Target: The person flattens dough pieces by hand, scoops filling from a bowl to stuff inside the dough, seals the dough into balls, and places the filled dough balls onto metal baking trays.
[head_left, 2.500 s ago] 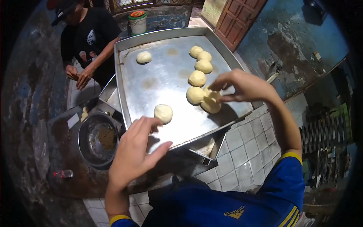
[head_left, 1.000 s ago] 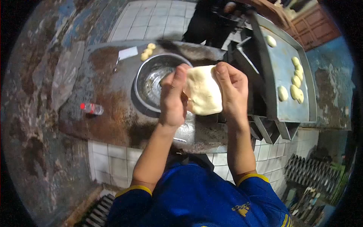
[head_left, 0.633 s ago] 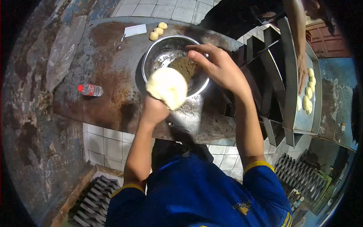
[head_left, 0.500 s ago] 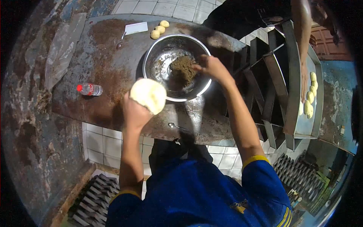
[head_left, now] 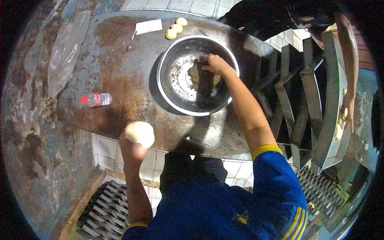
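Note:
My left hand (head_left: 131, 149) holds a flattened round of pale dough (head_left: 141, 134) near the table's front edge, fingers closed under it and partly hidden. My right hand (head_left: 217, 64) reaches into a large steel bowl (head_left: 169, 78). Its curled fingers are at the upper end of a crumbly brown filling (head_left: 195, 75); the fingertips are partly hidden. Just past the bowl's far rim lie three pale dough balls (head_left: 176, 29) in a row.
A red-capped bottle (head_left: 98, 99) lies on its side at left. A small spoon (head_left: 196, 141) rests near the front edge, a white card (head_left: 149, 26) at the back. Stacked metal trays (head_left: 304, 86) stand at right, where another person's hand (head_left: 349, 112) touches pale pieces.
My left hand has drawn the dough down and left, away from the bowl. My right hand has moved deeper over the brown filling. The other person's hand has moved lower along the tray.

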The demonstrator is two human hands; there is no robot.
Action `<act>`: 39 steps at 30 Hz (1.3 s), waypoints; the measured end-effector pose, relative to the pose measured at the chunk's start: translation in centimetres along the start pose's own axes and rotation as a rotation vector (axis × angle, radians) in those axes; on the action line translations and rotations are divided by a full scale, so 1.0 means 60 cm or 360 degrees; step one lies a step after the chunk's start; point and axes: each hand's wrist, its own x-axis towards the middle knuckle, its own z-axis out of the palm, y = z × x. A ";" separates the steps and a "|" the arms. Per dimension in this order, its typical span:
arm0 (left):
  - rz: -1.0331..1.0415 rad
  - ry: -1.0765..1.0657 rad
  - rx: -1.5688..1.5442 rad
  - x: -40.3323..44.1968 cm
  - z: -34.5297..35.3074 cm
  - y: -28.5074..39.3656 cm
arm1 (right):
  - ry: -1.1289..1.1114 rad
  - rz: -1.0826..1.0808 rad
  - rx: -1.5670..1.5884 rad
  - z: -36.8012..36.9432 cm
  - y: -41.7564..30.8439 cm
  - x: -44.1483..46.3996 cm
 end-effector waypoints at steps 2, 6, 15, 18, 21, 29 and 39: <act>-0.0113 -0.0004 -0.0144 0.003 0.005 0.000 | -0.0113 -0.0089 0.0040 -0.009 0.012 0.019; 0.0264 -0.0098 -0.0005 0.010 0.000 0.020 | -0.0227 -0.0115 0.0034 -0.027 0.009 0.035; 0.0308 -0.0040 0.0251 -0.017 0.001 -0.067 | 0.0012 -0.0049 -0.0319 0.031 0.047 0.046; 0.0347 -0.0079 0.0387 -0.016 -0.006 -0.065 | 0.0223 0.0388 0.0213 0.005 0.024 0.026; 0.0343 -0.0234 0.0490 0.012 -0.005 -0.037 | 0.0539 0.0604 0.1021 0.005 0.017 -0.001; 0.0270 -0.0427 -0.0171 0.083 0.114 0.075 | -0.0263 0.0115 0.2155 -0.157 -0.220 -0.232; 0.0653 -0.0858 -0.0590 0.036 0.156 0.166 | -0.0439 -0.0070 0.1967 -0.202 -0.344 -0.354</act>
